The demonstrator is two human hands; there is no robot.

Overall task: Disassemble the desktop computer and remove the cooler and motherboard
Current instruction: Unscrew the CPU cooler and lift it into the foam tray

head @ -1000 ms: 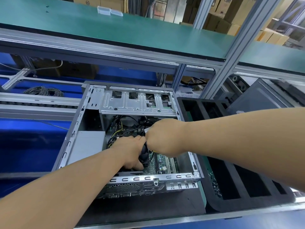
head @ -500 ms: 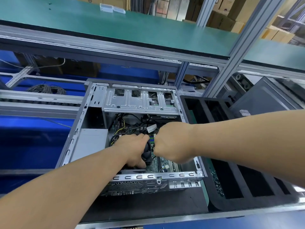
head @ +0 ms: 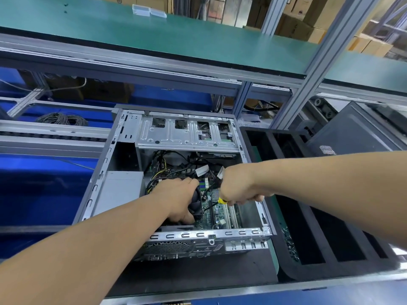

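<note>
Left hand (head: 176,200): grips cooler (head: 196,204).
Right hand (head: 239,187): holds screwdriver (head: 214,204).
Risk: tip may slip, gouging motherboard (head: 217,211).

Both bare forearms reach forward; the left hand (head: 176,200) lies knuckles up with fingers curled downward, the right hand (head: 239,187) is fisted.

The left hand (head: 176,200) covers most of the cooler (head: 196,204), the right hand (head: 239,187) hides the screwdriver (head: 217,203) handle, and both forearms run off-frame
</note>
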